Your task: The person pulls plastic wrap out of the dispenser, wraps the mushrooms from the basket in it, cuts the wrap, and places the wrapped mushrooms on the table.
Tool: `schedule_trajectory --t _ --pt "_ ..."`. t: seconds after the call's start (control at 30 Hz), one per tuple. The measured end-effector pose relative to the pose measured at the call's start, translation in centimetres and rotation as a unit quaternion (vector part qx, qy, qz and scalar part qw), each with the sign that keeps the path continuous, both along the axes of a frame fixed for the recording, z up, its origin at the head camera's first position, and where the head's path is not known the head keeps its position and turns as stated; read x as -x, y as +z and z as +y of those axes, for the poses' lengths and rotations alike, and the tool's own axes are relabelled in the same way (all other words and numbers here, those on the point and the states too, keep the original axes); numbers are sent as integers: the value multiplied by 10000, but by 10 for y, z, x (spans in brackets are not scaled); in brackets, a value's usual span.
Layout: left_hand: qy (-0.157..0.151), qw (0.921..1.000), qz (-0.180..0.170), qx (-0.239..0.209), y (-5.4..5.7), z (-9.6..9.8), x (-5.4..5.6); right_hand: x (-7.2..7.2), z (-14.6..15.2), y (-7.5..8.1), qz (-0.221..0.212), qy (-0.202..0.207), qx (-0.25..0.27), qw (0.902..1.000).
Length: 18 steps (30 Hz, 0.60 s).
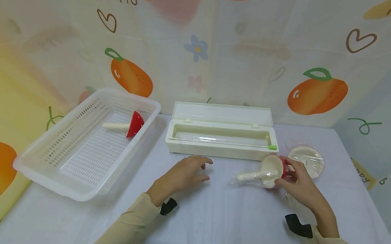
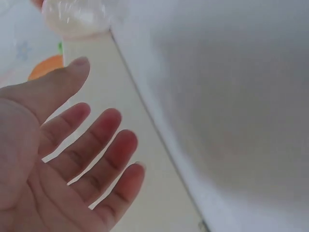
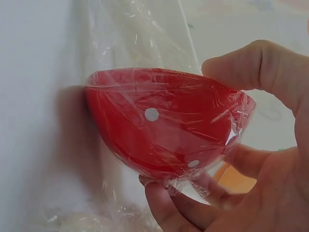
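Basket [image 1: 79, 172]: far left, I see a red-capped piece [image 1: 133, 126] lying inside.
Left hand [image 1: 182, 174]: fingers apart and loose, I see it in front of the box [image 1: 218, 151].
Box: white, lid up.
Wrapped mushroom [image 1: 269, 171]: red cap, pale stem, near box's front right corner.
Right hand [image 1: 298, 185]: thumb and fingers clamped on mushroom's cap.
Wrapped disc [image 1: 310, 161]: pale, just beyond right hand.

It's a draped-off work spot here, home or studio I can't tell: printed curtain [image 1: 226, 73] across the top of the frame, running down both sides, oranges, flowers and "happy" upper left and upper right, and below it this plain white-covered table [image 1: 229, 222].
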<state>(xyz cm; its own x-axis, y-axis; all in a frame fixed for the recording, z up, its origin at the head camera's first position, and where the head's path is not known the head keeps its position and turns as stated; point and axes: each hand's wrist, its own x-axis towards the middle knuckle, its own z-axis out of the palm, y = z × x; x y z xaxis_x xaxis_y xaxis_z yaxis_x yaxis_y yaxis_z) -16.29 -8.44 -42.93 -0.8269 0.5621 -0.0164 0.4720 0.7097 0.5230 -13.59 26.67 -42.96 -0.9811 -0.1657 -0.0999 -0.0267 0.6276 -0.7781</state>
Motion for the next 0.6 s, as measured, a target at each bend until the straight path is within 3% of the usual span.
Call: schedule_trajectory --t 0.17,0.3,0.43,0.6 --pt "141 9955 910 -200 7 -10 11 0 8 1 -89 -11 -69 9999" --pt "387 9888 1417 -283 15 -19 18 0 14 2 -202 -83 -110 9997" --pt "632 9843 1614 -320 23 -28 26 0 19 4 -199 -369 -329 9986" --pt "860 9841 1544 -184 27 -35 35 1 22 3 -22 -642 -391 9972"
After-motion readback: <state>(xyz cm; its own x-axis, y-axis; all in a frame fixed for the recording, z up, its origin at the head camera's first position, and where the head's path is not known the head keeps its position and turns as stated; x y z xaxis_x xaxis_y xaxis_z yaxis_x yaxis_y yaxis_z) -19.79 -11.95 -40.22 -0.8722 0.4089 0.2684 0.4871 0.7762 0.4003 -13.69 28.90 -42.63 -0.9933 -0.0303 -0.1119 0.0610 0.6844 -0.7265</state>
